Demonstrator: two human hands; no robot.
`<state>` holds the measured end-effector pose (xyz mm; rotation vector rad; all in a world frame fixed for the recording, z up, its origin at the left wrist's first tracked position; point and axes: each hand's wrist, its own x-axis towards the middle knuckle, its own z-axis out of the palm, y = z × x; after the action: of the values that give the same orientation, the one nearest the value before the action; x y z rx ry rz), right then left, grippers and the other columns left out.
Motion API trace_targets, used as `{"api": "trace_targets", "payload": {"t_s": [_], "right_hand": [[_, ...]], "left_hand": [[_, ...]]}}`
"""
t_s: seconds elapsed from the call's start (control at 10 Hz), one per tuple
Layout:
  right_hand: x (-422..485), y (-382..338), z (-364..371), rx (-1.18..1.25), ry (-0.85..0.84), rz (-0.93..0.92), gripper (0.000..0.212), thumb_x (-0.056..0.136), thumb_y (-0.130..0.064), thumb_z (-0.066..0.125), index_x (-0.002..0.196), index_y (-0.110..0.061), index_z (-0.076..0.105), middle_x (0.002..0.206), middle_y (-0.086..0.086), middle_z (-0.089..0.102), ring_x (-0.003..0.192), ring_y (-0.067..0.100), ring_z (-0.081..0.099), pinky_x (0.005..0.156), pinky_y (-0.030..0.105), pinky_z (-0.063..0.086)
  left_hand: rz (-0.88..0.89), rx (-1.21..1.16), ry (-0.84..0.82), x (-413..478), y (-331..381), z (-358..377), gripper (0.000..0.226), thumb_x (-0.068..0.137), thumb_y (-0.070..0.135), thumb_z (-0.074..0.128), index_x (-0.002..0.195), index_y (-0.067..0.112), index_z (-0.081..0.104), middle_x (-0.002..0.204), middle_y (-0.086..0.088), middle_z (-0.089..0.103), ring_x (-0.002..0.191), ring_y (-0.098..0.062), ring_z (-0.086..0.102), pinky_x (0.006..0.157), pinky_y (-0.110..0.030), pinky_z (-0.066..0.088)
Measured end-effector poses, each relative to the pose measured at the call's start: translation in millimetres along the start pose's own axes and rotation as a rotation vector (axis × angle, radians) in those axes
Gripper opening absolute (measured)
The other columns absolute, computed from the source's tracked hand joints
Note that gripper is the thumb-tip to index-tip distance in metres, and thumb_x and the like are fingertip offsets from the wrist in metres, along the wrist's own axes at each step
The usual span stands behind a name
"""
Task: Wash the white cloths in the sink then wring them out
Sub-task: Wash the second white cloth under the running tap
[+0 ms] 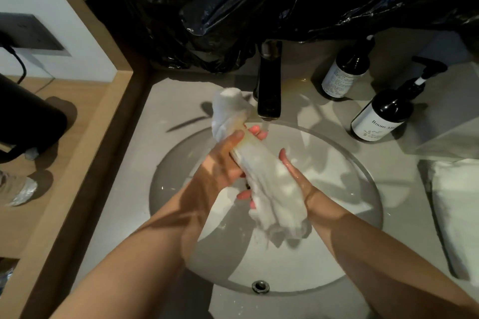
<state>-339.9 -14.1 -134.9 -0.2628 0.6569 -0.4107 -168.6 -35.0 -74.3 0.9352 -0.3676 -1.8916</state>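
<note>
One round sink (171,189) in the tabletop (155,137), left hand (223,163) and right hand (295,176) over its bowl, fingers of both wrapped round one rolled white cloth (269,184), one folded white cloth (456,202) right of the sink, one tap (269,85) running behind it, two dark pump bottles (383,115) (342,74) behind-right.

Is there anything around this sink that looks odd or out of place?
Yes: crumpled black plastic sheeting hangs across the back, behind the dark faucet, reaching down to the pale grey counter. It is an unusual covering there. Nothing looks spilled or damaged.
</note>
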Motion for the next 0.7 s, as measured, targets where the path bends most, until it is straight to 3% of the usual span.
{"api": "trace_targets", "payload": {"t_s": [0.1, 0.2, 0.3, 0.4, 0.5, 0.6, 0.7], "right_hand": [[-15.2, -17.0, 0.8, -0.152, 0.018, -0.047, 0.101, 0.067, -0.087, 0.026, 0.137, -0.017, 0.048, 0.118, 0.017, 0.067, 0.102, 0.029, 0.066, 0.088, 0.036, 0.053], [-32.7, -41.2, 14.3, -0.435, 0.079, -0.157, 0.056, 0.079, -0.059, 0.061, 0.115, -0.016, 0.060, 0.086, -0.001, 0.075, 0.077, 0.010, 0.071, 0.069, 0.020, 0.055], [-31.6, -54.1, 29.0, -0.949, 0.168, -0.116, 0.036, 0.075, -0.031, 0.080, 0.102, -0.012, 0.065, 0.091, -0.001, 0.072, 0.082, 0.007, 0.068, 0.075, 0.022, 0.053], [-22.7, -51.8, 41.4, -1.218, 0.456, -0.247, 0.028, 0.074, -0.022, 0.083, 0.095, -0.022, 0.064, 0.090, -0.005, 0.067, 0.083, 0.007, 0.065, 0.070, 0.016, 0.048], [-18.1, -45.0, 54.0, -1.581, 0.709, -0.224, 0.032, 0.076, -0.040, 0.075, 0.095, -0.027, 0.052, 0.088, -0.006, 0.062, 0.084, 0.017, 0.061, 0.071, 0.027, 0.048], [-13.8, -41.7, 58.9, -1.983, 0.862, -0.220, 0.045, 0.081, -0.050, 0.062, 0.112, -0.020, 0.048, 0.096, -0.004, 0.060, 0.093, 0.022, 0.060, 0.073, 0.027, 0.042], [-8.2, -44.8, 53.5, -2.229, 0.878, -0.289, 0.055, 0.082, -0.053, 0.059, 0.117, -0.012, 0.047, 0.099, 0.004, 0.066, 0.088, 0.027, 0.063, 0.069, 0.029, 0.041]], "left_hand": [[0.058, 0.044, 0.059, 15.4, 6.9, 1.3, 0.016, 0.068, 0.013, 0.072, 0.083, 0.009, 0.067, 0.082, -0.005, 0.063, 0.083, -0.021, 0.063, 0.081, -0.040, 0.050], [0.018, 0.140, 0.173, 24.7, 4.9, 13.7, 0.005, 0.078, 0.012, 0.068, 0.082, 0.011, 0.065, 0.079, -0.005, 0.064, 0.075, -0.020, 0.062, 0.071, -0.033, 0.055], [0.017, 0.209, 0.316, 33.1, -1.0, 28.1, 0.004, 0.092, 0.012, 0.058, 0.095, 0.012, 0.059, 0.093, -0.007, 0.062, 0.081, -0.020, 0.061, 0.075, -0.034, 0.052], [0.041, 0.256, 0.485, 35.8, -2.5, 35.6, 0.016, 0.088, 0.013, 0.063, 0.103, 0.012, 0.057, 0.099, -0.007, 0.060, 0.085, -0.021, 0.058, 0.074, -0.033, 0.049], [0.069, 0.225, 0.592, 34.0, -4.0, 45.9, 0.014, 0.087, 0.014, 0.064, 0.098, 0.016, 0.055, 0.083, 0.003, 0.055, 0.074, -0.014, 0.054, 0.072, -0.031, 0.046], [0.146, 0.018, 0.784, 33.0, -12.6, 67.0, 0.013, 0.076, 0.030, 0.059, 0.068, 0.021, 0.061, 0.064, 0.010, 0.056, 0.064, -0.014, 0.054, 0.065, -0.034, 0.051], [0.081, 0.065, 0.783, 35.9, -6.8, 61.4, 0.019, 0.083, 0.021, 0.061, 0.068, 0.015, 0.050, 0.069, 0.002, 0.048, 0.059, -0.015, 0.047, 0.069, -0.034, 0.045]]}}
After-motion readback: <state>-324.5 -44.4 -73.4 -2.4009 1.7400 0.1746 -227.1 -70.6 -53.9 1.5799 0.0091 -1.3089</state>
